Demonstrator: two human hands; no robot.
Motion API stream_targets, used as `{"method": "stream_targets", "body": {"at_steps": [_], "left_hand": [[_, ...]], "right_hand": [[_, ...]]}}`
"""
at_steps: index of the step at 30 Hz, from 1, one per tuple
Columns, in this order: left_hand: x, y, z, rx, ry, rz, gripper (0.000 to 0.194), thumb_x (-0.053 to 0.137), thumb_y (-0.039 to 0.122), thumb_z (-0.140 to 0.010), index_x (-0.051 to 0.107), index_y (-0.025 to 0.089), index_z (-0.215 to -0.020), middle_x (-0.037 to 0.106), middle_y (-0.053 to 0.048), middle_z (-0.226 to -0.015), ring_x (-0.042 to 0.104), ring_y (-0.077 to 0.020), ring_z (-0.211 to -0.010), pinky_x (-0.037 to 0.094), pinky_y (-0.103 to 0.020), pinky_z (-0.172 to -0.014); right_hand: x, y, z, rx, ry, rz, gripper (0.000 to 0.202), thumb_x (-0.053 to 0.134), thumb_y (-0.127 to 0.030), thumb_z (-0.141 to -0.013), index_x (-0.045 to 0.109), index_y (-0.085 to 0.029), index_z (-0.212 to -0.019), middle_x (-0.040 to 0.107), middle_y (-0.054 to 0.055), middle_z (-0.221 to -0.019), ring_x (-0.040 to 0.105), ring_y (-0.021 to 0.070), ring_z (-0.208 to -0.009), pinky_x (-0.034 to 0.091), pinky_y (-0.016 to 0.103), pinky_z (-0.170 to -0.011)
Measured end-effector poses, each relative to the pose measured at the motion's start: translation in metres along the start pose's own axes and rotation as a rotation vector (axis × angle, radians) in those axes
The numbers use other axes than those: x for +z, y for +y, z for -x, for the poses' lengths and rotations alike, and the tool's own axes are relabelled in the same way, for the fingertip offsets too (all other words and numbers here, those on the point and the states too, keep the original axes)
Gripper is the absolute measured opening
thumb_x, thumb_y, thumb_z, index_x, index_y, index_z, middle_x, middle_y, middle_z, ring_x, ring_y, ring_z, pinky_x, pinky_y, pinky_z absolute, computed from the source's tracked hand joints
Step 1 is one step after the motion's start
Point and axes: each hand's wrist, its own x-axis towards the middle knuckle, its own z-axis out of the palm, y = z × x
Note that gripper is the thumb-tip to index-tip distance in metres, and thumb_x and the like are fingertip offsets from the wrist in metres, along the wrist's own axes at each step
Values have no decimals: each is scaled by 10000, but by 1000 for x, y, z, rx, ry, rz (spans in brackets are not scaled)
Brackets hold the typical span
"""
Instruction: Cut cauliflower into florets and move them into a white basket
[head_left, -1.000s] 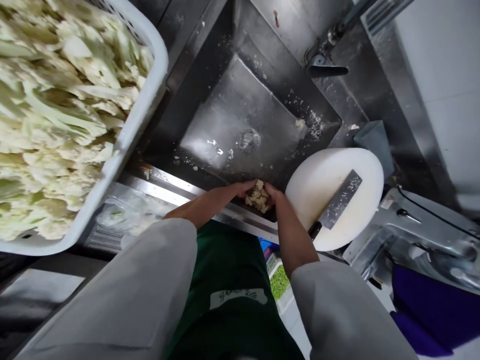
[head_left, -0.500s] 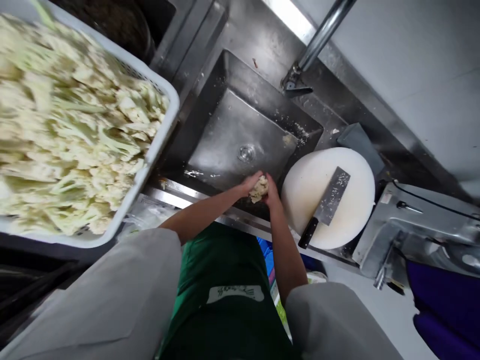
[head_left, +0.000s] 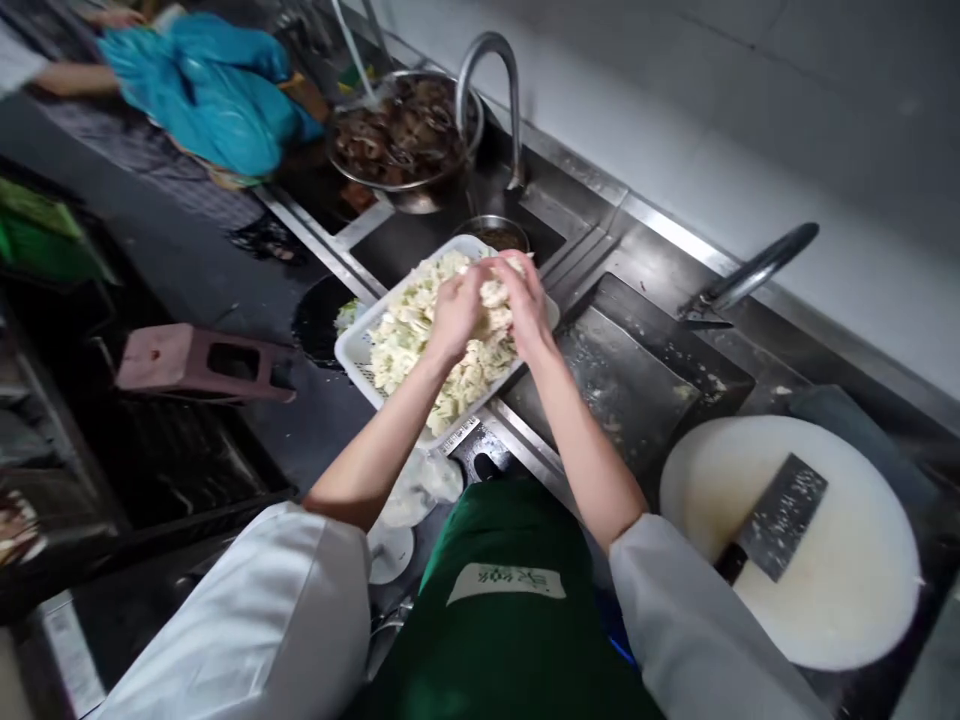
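Note:
Above a white plastic basket (head_left: 354, 352) heaped with cut cauliflower (head_left: 405, 320), my two hands are cupped close together. My left hand (head_left: 459, 312) curls in from the left side, and my right hand (head_left: 523, 300) curls in from the right. Between them is a clump of cauliflower florets (head_left: 495, 292), gripped from both sides. Some fingertips are hidden behind the florets and blurred. The clump is close over the heap; whether it touches the pieces below, I cannot tell.
Right of the basket is a steel sink (head_left: 622, 360) with a tap (head_left: 750, 275). A cleaver (head_left: 787, 515) lies on a round white cutting board (head_left: 862, 560). Behind stands a bowl of dark brown food (head_left: 405, 130). At far left are a pink stool (head_left: 187, 360) and another person's arm (head_left: 79, 78).
Both hands have moved left from the sink to over the basket, carrying the cauliflower clump. The view has swung left, bringing the bowl, stool and other person into sight.

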Motion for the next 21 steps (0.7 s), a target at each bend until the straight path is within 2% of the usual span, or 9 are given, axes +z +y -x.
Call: {"method": "stream_targets", "body": {"at_steps": [2, 5, 7, 9, 11, 14, 17, 19, 21], "left_hand": [[-60, -1, -10, 7, 112, 55, 389, 619, 516, -977, 722, 147, -1043, 748, -46, -1011, 728, -244, -1095, 600, -341, -971], [-144, -26, -20, -27, 302, 172, 375, 564, 498, -1028, 684, 146, -1077, 729, -62, -1070, 729, -218, -1048, 615, -321, -914], [-186, -53, -26, -79, 426, 261, 389, 504, 502, -1060, 651, 147, -1117, 719, -64, -1083, 726, -188, -1000, 613, -293, -865], [-211, -84, -31, -144, 493, 346, 402, 459, 505, -1071, 631, 146, -1128, 722, -66, -1067, 722, -172, -973, 604, -277, -854], [-218, -116, -32, -234, 507, 403, 416, 451, 519, -1053, 638, 150, -1099, 735, -72, -1043, 729, -187, -976, 604, -296, -880], [-210, -157, -28, -328, 487, 339, 383, 528, 512, -986, 685, 172, -1064, 754, -87, -1100, 725, -246, -1103, 585, -362, -1000], [-199, -185, -21, -230, 445, 140, 336, 608, 422, -935, 716, 190, -1153, 722, -107, -1295, 640, -282, -1314, 474, -402, -1178], [-196, -194, -18, -140, 448, 27, 390, 615, 369, -931, 684, 193, -1272, 667, -122, -1413, 582, -286, -1393, 406, -417, -1241], [-196, -197, -16, -82, 457, -60, 476, 607, 344, -942, 609, 189, -1392, 633, -143, -1457, 574, -286, -1397, 404, -433, -1244]], "right_hand": [[59, 2, -6, -7, -136, 41, 622, 657, -727, -848, 621, -276, -1274, 664, 32, -1212, 623, 310, -1270, 487, 526, -1155], [136, 21, -14, 3, -358, 164, 657, 682, -769, -817, 629, -322, -1296, 684, 9, -1236, 572, 327, -1346, 441, 527, -1196], [178, 41, -21, 26, -487, 264, 659, 709, -770, -799, 632, -338, -1290, 712, 0, -1232, 588, 314, -1330, 452, 497, -1190], [206, 62, -28, 57, -583, 384, 618, 697, -739, -831, 641, -311, -1273, 725, 18, -1256, 619, 294, -1298, 470, 455, -1177], [221, 79, -35, 127, -640, 560, 572, 673, -664, -884, 639, -260, -1287, 711, 64, -1330, 623, 294, -1310, 487, 446, -1161], [225, 91, -41, 290, -622, 959, 589, 704, -520, -892, 593, -213, -1382, 649, 145, -1453, 594, 362, -1357, 532, 525, -1092], [222, 91, -40, 301, -606, 1332, 601, 717, -418, -890, 568, -228, -1440, 633, 170, -1474, 617, 380, -1338, 552, 505, -1048], [222, 89, -36, 230, -660, 1488, 535, 657, -394, -940, 579, -223, -1441, 657, 173, -1444, 637, 364, -1322, 536, 476, -1059], [223, 87, -32, 176, -715, 1589, 480, 560, -395, -1006, 580, -198, -1443, 674, 186, -1421, 646, 357, -1313, 520, 481, -1062]]}}
